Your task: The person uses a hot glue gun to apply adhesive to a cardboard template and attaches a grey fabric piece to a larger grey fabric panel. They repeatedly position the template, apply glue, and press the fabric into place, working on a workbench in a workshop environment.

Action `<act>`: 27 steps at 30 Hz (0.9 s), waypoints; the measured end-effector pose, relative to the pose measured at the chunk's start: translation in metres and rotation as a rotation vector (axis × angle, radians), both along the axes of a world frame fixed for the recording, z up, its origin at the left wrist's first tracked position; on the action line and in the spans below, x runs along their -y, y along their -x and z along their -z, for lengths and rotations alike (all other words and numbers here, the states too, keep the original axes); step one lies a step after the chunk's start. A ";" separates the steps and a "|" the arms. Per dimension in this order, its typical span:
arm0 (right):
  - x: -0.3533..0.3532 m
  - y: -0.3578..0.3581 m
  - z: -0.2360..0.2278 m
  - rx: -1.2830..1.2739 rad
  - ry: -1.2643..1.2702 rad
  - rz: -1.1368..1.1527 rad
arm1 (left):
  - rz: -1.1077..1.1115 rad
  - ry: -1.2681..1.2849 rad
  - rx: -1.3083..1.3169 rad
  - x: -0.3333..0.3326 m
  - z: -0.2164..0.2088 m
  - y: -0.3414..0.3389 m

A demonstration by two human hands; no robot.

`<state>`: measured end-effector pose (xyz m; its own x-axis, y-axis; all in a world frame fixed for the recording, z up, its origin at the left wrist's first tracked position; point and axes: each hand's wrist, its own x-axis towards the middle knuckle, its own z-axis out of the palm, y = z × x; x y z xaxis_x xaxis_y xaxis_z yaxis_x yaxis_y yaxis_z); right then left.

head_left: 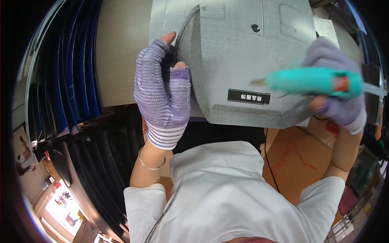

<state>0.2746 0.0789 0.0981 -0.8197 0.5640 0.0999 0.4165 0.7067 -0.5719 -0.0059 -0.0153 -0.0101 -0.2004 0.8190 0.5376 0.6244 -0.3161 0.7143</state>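
A grey denim-print paper bag (pixel 227 48), with printed pockets and a dark snap button, lies before me. Its left edge stands folded up as a curved flap (pixel 193 60). My left hand (pixel 164 89), in a purple knit glove with bare fingertips, is closed at this flap; the thumb is at its edge and the other fingers are partly hidden. My right hand (pixel 338 77), gloved alike and blurred by motion, grips a teal hot glue gun (pixel 312 82). The gun's nozzle points left, above a black printed label (pixel 249 97) on the bag, and a pale glue stick (pixel 375 89) sticks out of its back.
Stacks of blue folded sheets (pixel 77 65) stand at the left, with black ones (pixel 97 162) nearer me. A pale tabletop (pixel 117 52) shows left of the bag. A dark cord (pixel 270 166) hangs beside a brown cardboard surface (pixel 291 162) at the lower right.
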 end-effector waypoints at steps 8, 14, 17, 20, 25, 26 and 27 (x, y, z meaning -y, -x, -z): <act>0.020 0.050 0.036 0.155 -0.111 -0.133 | -0.019 -0.100 0.005 -0.002 0.005 -0.003; 0.015 0.043 0.037 0.162 0.118 0.079 | -0.005 -0.010 0.032 0.004 0.003 -0.002; 0.009 0.033 0.044 -0.008 0.144 0.018 | 0.009 0.002 0.048 0.004 0.001 -0.003; 0.019 0.052 0.033 0.110 0.034 -0.126 | -0.011 -0.103 0.026 -0.002 0.007 -0.002; 0.017 0.046 0.034 0.181 -0.248 -0.034 | -0.001 -0.095 -0.004 -0.002 0.007 -0.002; 0.013 0.043 0.031 0.232 -0.259 -0.008 | 0.000 -0.090 0.011 -0.001 0.006 -0.002; 0.011 0.042 0.029 0.283 -0.270 0.020 | 0.003 -0.081 0.008 -0.001 0.006 -0.003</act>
<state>0.2326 0.0680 0.0690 -0.8252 0.5645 0.0188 0.5463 0.8062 -0.2269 -0.0033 -0.0139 -0.0156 -0.2022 0.7734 0.6008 0.6176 -0.3754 0.6911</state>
